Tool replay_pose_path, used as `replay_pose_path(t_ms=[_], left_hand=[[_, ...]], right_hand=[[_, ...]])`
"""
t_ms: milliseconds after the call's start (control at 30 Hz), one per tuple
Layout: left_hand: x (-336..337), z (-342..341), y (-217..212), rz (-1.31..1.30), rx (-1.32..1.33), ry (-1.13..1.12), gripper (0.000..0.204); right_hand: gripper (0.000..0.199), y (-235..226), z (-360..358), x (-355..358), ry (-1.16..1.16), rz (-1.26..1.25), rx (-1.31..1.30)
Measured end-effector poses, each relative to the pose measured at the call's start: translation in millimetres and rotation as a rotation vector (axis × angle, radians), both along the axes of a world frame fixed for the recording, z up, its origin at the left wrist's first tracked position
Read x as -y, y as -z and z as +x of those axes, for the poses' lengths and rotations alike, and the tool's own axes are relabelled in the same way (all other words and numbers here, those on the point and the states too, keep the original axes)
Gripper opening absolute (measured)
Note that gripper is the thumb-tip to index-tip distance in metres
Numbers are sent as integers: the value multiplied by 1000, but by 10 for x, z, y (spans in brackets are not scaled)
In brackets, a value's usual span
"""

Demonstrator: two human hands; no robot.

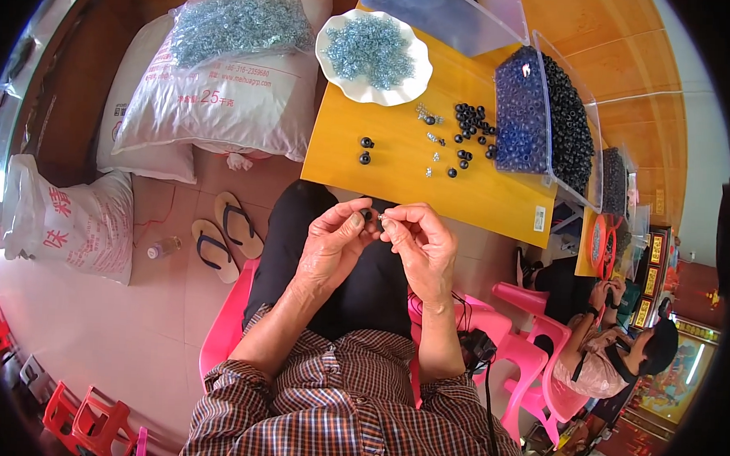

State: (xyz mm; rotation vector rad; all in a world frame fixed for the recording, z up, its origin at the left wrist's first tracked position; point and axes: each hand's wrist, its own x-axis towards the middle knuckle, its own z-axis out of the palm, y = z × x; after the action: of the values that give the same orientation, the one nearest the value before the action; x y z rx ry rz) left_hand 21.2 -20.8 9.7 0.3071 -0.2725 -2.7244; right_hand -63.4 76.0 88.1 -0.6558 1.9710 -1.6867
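Note:
Over my lap, just off the table's front edge, both hands are close together with fingertips nearly touching. A small black ball-shaped piece point(366, 215) is pinched between thumb and fingers of my left hand point(330, 244). My right hand point(423, 245) pinches a tiny piece with a silvery glint; the fingers mostly cover it. On the yellow table point(345, 121) lie two black pieces point(366, 150), apart from a loose group of black balls point(471, 118). Small silvery coil-like bits point(432, 138) are scattered beside that group. A white scalloped plate point(326, 63) holds a heap of similar pale bluish bits.
A clear bin point(536, 89) of blue and black pieces stands at the table's right. Another clear bin point(447, 20) is behind. White sacks point(216, 99), one topped with a bag of bluish bits point(239, 27), and sandals point(226, 230) are left. Another person point(612, 353) sits right, near pink chairs point(499, 332).

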Motion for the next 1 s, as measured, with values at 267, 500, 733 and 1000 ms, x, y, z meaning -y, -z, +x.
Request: replay_pose_path(t_ms=[267,500,733,1000], left_hand=[[-57,36,-12,-22,40,1,22],[-79,46,-29,-59,25,-10,21],[-95,46,-5,-139,29,-29,21],[-115,47,-2,-139,34,-22,22]], right_hand=[[6,25,41,-32,-44,-2,-88],[4,-30,63,-29,-26,71,-96],[4,-29,31,-46,-46,107,-126],[4,-12,31,-58,-39,106,-136]])
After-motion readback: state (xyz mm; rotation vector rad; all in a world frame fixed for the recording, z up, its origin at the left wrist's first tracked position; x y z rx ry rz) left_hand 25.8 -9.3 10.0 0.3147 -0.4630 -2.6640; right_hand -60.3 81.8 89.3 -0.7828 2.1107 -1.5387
